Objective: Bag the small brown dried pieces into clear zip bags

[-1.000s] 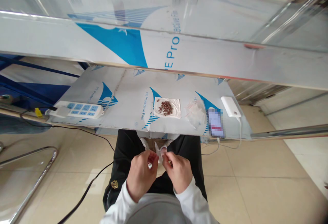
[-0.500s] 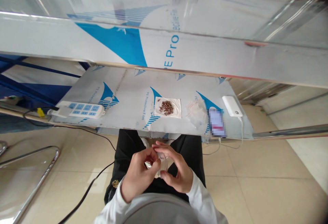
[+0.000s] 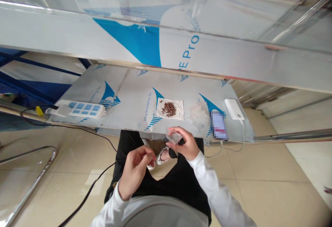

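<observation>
My right hand (image 3: 185, 144) holds a small clear plastic container (image 3: 174, 137) between thumb and fingers, just in front of the shelf's front edge. Its exact shape is hard to make out against the background. Over my lap, my left hand (image 3: 138, 166) is apart from it, with fingers curled in and the thumb against them; whatever they may hold is hidden. Beyond my hands, a pile of small shiny brown metal pieces (image 3: 169, 109) lies on a white sheet (image 3: 178, 115). To its right is a crumpled clear plastic bag (image 3: 198, 115).
A white power strip (image 3: 85, 109) lies at the shelf's left end, its black cable (image 3: 85, 199) running down to the floor. On the right are a phone (image 3: 219, 126) and a white power bank (image 3: 234, 109) with a cable. A film-covered upper panel (image 3: 124, 43) overhangs the shelf (image 3: 132, 109).
My hands have come apart. The right one has moved forward and right, carrying the clear container towards the shelf edge; the left has moved slightly left. The view has shifted a little.
</observation>
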`<state>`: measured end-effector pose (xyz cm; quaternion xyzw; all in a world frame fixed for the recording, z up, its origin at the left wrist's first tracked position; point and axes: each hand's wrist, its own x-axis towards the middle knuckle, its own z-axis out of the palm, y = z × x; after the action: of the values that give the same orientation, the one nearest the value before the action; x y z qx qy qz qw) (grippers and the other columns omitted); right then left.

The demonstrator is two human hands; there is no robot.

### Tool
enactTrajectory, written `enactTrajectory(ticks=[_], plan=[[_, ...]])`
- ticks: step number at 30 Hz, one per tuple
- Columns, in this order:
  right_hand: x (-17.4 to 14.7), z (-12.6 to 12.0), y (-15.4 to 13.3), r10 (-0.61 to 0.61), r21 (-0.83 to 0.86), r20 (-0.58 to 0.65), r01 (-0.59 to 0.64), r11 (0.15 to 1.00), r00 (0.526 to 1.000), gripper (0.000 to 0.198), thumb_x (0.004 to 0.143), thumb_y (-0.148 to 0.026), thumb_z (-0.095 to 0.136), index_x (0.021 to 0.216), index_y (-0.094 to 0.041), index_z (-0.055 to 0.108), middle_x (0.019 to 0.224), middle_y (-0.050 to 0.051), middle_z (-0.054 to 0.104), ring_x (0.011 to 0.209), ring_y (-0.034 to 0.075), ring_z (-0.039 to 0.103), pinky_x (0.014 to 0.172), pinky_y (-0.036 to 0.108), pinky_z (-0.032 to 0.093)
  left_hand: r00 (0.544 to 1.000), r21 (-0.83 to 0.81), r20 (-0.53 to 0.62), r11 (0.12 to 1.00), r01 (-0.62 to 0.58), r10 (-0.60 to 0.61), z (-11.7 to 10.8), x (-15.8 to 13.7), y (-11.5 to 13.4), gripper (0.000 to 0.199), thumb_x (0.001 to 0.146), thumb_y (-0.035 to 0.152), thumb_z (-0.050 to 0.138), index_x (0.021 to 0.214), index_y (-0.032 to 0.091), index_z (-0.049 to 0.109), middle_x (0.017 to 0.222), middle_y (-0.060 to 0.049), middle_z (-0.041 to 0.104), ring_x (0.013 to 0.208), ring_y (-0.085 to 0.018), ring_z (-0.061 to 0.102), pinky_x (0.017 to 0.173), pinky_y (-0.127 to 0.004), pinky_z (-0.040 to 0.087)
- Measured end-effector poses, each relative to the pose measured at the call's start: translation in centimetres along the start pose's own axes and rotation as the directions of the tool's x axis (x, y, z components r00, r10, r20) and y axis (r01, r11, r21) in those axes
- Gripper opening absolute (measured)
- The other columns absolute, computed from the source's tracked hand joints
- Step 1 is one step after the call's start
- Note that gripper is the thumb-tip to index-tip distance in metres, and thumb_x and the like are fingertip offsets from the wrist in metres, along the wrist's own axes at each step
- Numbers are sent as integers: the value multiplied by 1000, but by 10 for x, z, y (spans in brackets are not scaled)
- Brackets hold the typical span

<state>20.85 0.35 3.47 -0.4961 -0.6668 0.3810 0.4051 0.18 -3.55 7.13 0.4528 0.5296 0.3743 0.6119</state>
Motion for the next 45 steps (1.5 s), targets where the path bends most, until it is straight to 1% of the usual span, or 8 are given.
enactTrajectory(ticks=[3,5,8,15,21,31,41,45], plan=[[52,-25,24,-2,-441,67,31,897,998,48,75,-39,70,115,-16,57,99,6,68,91,17,64,86,28,49,999,47,32,999,8,-10,-5,-1,-8,24,81,33,51,67,15,60,58,-1,57,55,-12,52,56,-22,42],[90,-37,39,112,-772,188,76,631,976,48,78,-41,66,120,-18,56,105,7,67,97,17,61,86,27,47,999,127,48,992,17,-23,-6,-4,-15,26,83,35,51,70,15,61,60,-2,58,57,-13,54,56,-22,43],[139,-43,57,230,-895,250,133,426,941,44,73,-38,71,111,-19,63,106,9,67,102,24,58,86,33,45,998,285,55,958,18,-35,-7,-10,-28,27,85,36,50,72,16,62,64,-2,60,60,-13,55,58,-22,42],[182,-26,75,334,-921,387,342,188,859,33,66,-20,75,99,-16,69,109,16,65,111,31,48,91,42,34,999,436,12,899,33,-43,-23,-23,-47,31,86,39,47,72,16,61,63,-1,58,58,-12,51,57,-20,40],[183,-18,63,352,-899,431,430,86,831,22,78,-16,61,98,-13,69,109,18,64,111,31,47,89,43,33,999,490,-15,871,47,-45,-36,-21,-51,30,86,39,47,71,17,62,64,-2,60,58,-12,50,55,-20,38],[174,-13,61,271,-887,449,461,19,852,35,88,-6,36,109,-9,64,109,19,64,106,29,49,94,46,31,998,576,41,817,12,-44,-41,-14,-60,28,88,36,43,77,19,62,73,-2,65,63,-13,57,58,-21,41],[183,-7,57,293,-807,554,589,-40,779,35,86,-8,39,92,-15,72,103,15,68,107,28,50,99,44,30,998,654,51,757,-1,-42,-32,-19,-77,30,89,34,41,76,18,64,74,-4,66,67,-15,61,62,-22,43],[185,-6,54,290,-798,564,600,-49,773,37,88,-9,36,96,-15,71,106,15,68,108,27,50,98,44,31,998,661,39,750,5,-42,-34,-19,-78,30,88,34,41,77,19,64,73,-4,66,68,-15,62,62,-22,43]])
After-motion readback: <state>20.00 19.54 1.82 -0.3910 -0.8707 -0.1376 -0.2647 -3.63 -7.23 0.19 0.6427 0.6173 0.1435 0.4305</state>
